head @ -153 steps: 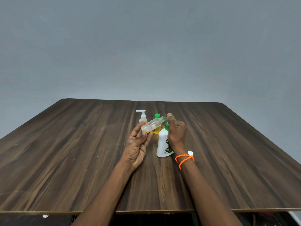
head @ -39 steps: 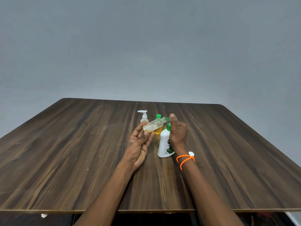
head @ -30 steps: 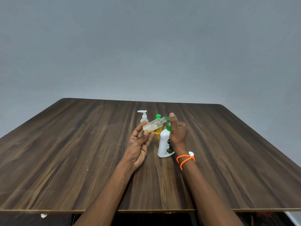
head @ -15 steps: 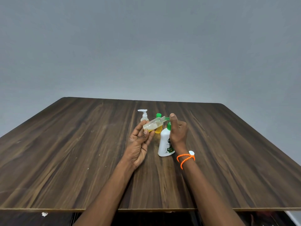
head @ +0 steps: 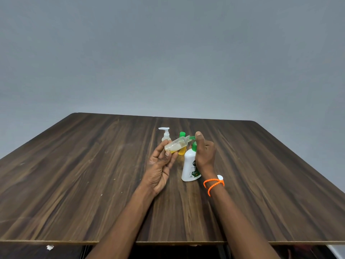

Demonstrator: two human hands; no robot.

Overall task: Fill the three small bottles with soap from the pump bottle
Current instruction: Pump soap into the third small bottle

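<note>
My left hand [head: 161,165] holds a small clear bottle [head: 177,144], tilted with its open neck up and to the right against the green nozzle of the white pump bottle [head: 189,168]. Yellowish soap lies in the small bottle's lower end. My right hand [head: 205,153] wraps the pump bottle's top, thumb on the green pump head. Behind them stand a small clear bottle with a white pump [head: 165,134] and a small yellow bottle with a green cap [head: 182,151], partly hidden by the tilted bottle.
All of this is on a dark wooden table [head: 74,174] with a grey wall behind. The table's near edge runs across the bottom of the view. An orange beaded band [head: 213,184] circles my right wrist.
Almost nothing differs: both hands hold the same pose, the small bottle stays at the pump nozzle, and the view has shifted slightly.
</note>
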